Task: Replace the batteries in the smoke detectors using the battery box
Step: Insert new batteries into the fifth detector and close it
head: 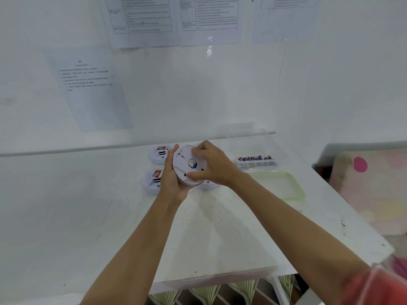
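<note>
Two bare forearms [136, 249] are stretched over a white tabletop [220, 227]. A round white smoke detector [187, 164] is held tilted above it, gripped at its left edge by the left hand [174, 179] and at its right by the right hand [214, 164], fingers curled. Two more detectors [152, 181] are laid just left. A clear battery box [255, 165] is set to the right, near a green-rimmed lid [297, 190].

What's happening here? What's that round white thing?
A person is holding a round white smoke detector up off the white table with both hands. The left hand cradles its edge and the right hand grips its back. More detectors lie on the table, and a clear battery box sits to the right.
</note>
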Tool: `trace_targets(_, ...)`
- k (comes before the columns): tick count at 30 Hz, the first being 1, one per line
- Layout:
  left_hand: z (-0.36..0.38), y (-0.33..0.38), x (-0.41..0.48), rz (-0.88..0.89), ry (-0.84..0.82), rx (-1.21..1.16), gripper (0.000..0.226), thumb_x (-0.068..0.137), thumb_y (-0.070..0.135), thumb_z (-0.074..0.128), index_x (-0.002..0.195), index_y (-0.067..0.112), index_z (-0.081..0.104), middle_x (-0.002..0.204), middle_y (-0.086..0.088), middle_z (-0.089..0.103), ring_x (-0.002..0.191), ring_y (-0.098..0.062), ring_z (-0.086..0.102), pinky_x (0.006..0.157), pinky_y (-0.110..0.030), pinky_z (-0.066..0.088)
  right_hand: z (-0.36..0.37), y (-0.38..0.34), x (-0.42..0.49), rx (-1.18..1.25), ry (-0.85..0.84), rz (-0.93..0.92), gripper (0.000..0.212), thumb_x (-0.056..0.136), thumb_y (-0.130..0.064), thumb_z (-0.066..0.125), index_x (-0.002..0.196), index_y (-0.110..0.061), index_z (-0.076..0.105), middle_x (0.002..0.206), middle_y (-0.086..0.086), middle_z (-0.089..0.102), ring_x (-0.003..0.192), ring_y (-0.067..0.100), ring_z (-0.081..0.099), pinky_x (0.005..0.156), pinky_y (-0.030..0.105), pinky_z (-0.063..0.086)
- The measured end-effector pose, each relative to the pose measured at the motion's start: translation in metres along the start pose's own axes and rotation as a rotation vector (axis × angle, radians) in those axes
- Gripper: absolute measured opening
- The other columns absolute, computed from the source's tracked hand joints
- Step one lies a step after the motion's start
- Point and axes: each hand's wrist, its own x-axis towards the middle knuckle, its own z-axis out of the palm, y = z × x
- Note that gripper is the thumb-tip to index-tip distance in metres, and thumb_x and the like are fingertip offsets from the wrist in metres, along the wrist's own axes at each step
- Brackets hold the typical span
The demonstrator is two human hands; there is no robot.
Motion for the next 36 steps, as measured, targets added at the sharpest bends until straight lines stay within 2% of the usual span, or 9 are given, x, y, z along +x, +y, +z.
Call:
trace_targets(2,-0.001,0.0,0.001,-0.002,-0.007,-0.013,0.044,0.094,0.05,0.041,0.124,0.022,0.056,0.118,-0.014,0.06,0.105,-0.03,0.057,0.075,-0.05,0.055,0.001,0.002,0.0,0.022,0.002,-0.008,0.059,0.076,-0.032,0.073,0.122,-0.002,0.053,0.112,0.011,0.047,0.098,0.021,0.044,0.08,0.022,0.036)
trace_targets(6,0.002,0.001,0.0,0.016,-0.005,-0.025,0.04,0.094,0.049,0.04,0.117,0.023,0.058,0.108,-0.011,0.064,0.097,-0.027,0.06,0.072,-0.047,0.055,0.004,0.004,-0.001,0.07,0.004,-0.004,0.061,0.078,-0.032,0.071,0.127,-0.003,0.05,0.112,0.01,0.044,0.1,0.02,0.041,0.082,0.019,0.034)
trace_targets(10,0.001,0.0,0.003,0.052,0.024,-0.006,0.047,0.095,0.047,0.041,0.137,0.027,0.047,0.117,-0.011,0.059,0.099,-0.026,0.059,0.07,-0.043,0.058,0.014,0.007,-0.009,0.146,0.096,0.054,0.066,0.078,-0.032,0.071,0.132,-0.002,0.046,0.114,0.013,0.046,0.105,0.021,0.042,0.088,0.025,0.04)
trace_targets(14,-0.001,-0.003,0.007,0.108,0.033,0.002,0.046,0.097,0.043,0.039,0.139,0.027,0.044,0.118,-0.01,0.058,0.1,-0.026,0.058,0.069,-0.04,0.058,0.023,0.005,-0.013,0.164,0.152,0.111,0.067,0.079,-0.033,0.07,0.134,-0.005,0.043,0.117,0.013,0.046,0.107,0.023,0.042,0.089,0.029,0.042)
trace_targets(20,0.004,0.0,0.006,0.082,0.059,-0.051,0.029,0.095,0.044,0.041,0.102,0.026,0.062,0.095,-0.007,0.069,0.092,-0.023,0.061,0.068,-0.038,0.057,0.027,-0.002,-0.006,0.142,0.211,0.147,0.062,0.079,-0.036,0.068,0.129,-0.005,0.048,0.114,0.013,0.047,0.105,0.024,0.041,0.083,0.024,0.035)
trace_targets(26,0.0,0.004,0.003,0.123,0.032,-0.017,0.039,0.095,0.047,0.037,0.095,0.025,0.069,0.091,-0.005,0.072,0.088,-0.023,0.064,0.072,-0.037,0.056,0.02,0.008,-0.004,0.26,0.14,0.091,0.077,0.068,-0.031,0.08,0.133,-0.009,0.046,0.119,0.009,0.048,0.108,0.019,0.045,0.09,0.027,0.04)
trace_targets(31,0.005,0.011,0.003,0.131,0.038,0.042,0.042,0.094,0.049,0.039,0.116,0.021,0.06,0.107,-0.009,0.067,0.1,-0.027,0.06,0.076,-0.042,0.056,0.022,0.018,-0.008,0.263,0.234,0.083,0.066,0.061,-0.029,0.085,0.117,-0.008,0.056,0.112,0.006,0.052,0.093,0.011,0.046,0.075,0.012,0.042)
trace_targets(33,0.003,0.009,0.003,0.127,0.035,0.03,0.044,0.094,0.05,0.039,0.121,0.022,0.058,0.114,-0.009,0.064,0.106,-0.029,0.058,0.078,-0.044,0.055,0.022,0.018,-0.008,0.253,0.215,0.086,0.067,0.062,-0.03,0.084,0.119,-0.008,0.055,0.113,0.007,0.051,0.092,0.011,0.045,0.077,0.018,0.045)
trace_targets(36,0.003,0.007,0.001,0.132,0.038,0.014,0.039,0.095,0.049,0.035,0.105,0.026,0.065,0.107,-0.008,0.068,0.104,-0.029,0.058,0.078,-0.046,0.054,0.022,0.017,-0.01,0.278,0.188,0.103,0.069,0.064,-0.03,0.083,0.124,-0.01,0.053,0.117,0.006,0.048,0.095,0.012,0.047,0.079,0.021,0.048)
